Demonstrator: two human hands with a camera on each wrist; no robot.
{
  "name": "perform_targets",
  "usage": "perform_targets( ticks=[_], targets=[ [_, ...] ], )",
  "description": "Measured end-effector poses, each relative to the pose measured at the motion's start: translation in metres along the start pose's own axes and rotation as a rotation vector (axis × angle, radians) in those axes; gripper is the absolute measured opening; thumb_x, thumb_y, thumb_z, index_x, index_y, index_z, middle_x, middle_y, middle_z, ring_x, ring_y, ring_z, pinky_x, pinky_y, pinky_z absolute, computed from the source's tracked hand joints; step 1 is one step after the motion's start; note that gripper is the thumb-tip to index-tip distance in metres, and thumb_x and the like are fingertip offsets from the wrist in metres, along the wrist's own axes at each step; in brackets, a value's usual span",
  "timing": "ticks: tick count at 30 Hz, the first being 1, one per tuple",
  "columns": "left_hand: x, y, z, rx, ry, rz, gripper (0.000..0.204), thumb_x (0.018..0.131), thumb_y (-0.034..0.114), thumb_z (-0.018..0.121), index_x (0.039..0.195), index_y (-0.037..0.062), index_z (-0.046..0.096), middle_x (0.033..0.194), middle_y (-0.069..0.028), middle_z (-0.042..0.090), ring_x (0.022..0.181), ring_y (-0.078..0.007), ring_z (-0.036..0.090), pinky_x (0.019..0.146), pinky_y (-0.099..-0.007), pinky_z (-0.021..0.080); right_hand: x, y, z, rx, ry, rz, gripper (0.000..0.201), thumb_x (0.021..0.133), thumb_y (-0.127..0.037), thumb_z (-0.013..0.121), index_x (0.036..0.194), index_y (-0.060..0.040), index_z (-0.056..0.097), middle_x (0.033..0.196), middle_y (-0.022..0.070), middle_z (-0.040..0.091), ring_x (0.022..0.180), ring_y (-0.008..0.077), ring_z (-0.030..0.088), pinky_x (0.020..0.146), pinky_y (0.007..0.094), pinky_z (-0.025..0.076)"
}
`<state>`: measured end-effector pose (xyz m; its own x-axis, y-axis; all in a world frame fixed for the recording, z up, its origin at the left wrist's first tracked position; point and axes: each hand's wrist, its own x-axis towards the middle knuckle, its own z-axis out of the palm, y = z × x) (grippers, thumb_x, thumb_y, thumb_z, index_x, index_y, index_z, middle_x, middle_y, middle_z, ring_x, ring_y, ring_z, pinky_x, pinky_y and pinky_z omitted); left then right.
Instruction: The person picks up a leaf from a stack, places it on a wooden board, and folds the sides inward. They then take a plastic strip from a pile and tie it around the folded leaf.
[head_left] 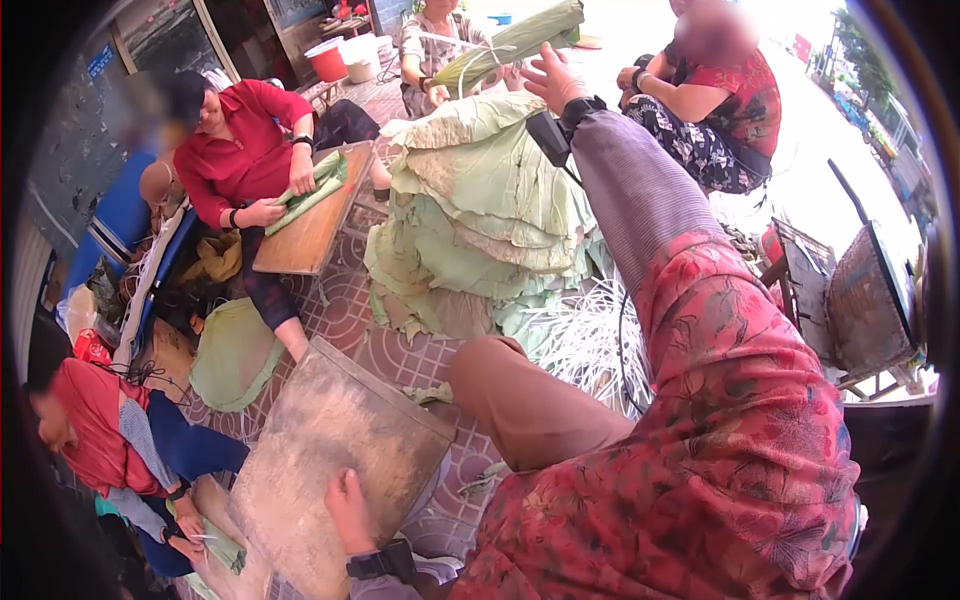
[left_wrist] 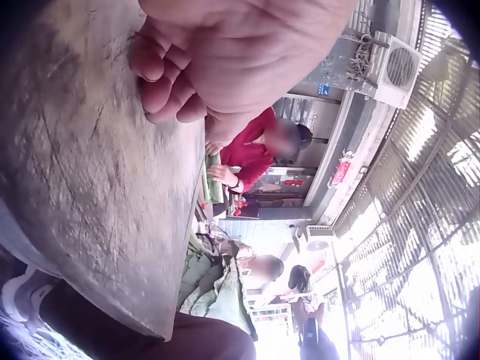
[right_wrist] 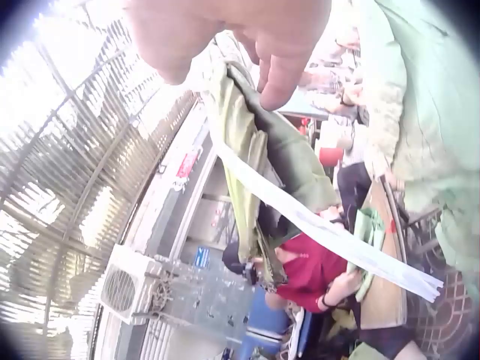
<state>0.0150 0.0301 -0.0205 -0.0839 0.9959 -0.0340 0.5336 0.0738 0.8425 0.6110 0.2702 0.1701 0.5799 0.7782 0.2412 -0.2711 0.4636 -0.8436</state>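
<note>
The stack of pale green leaves stands on the patterned paving; its layers are broad, limp and wavy at the edge, with brownish blotches. The worn wooden counter is in front of the wearer: a flat slab, scuffed and darkly stained, with a straight raised strip along its far edge. The leaf bundle is above the top of the stack, tilted up to the right; it is long and roughly cylindrical, with folded, ridged layers and a ragged open end. The step in hand is judged to be the passing or laying of this bundle at the stack. The next move appears to call for confirming who supports it, then bringing the left hand back to bare wood for fresh leaf. The hands are well apart. The right hand reaches out beside the bundle, fingers spread; contact cannot be confirmed. The left hand is at the counter, fingers loosely bent, gripping nothing. A tangled heap of white strips lies beside the stack. One flat, ribbon-like white strip crosses the bundle, its end frayed; any knot cannot be made out.
</note>
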Motion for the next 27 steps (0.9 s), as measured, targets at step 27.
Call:
perform_targets(
  ticks=[27],
  targets=[
    [-0.011,-0.029,0.006,0.163,0.223,0.097,0.012,0.082,0.009,0.047,0.079,-0.0024,0.051,0.064,-0.0059,0.049,0.058,-0.0127,0.044,0.055,-0.0249,0.038,-0.087,0.091,0.009,-0.98,-0.566,0.44,0.035,0.08,-0.038,0.051,0.09,-0.0054,0.058,0.066,0.0014,0.055,0.052,0.0075,0.046,0.042,0.0228,0.034]
  ],
)
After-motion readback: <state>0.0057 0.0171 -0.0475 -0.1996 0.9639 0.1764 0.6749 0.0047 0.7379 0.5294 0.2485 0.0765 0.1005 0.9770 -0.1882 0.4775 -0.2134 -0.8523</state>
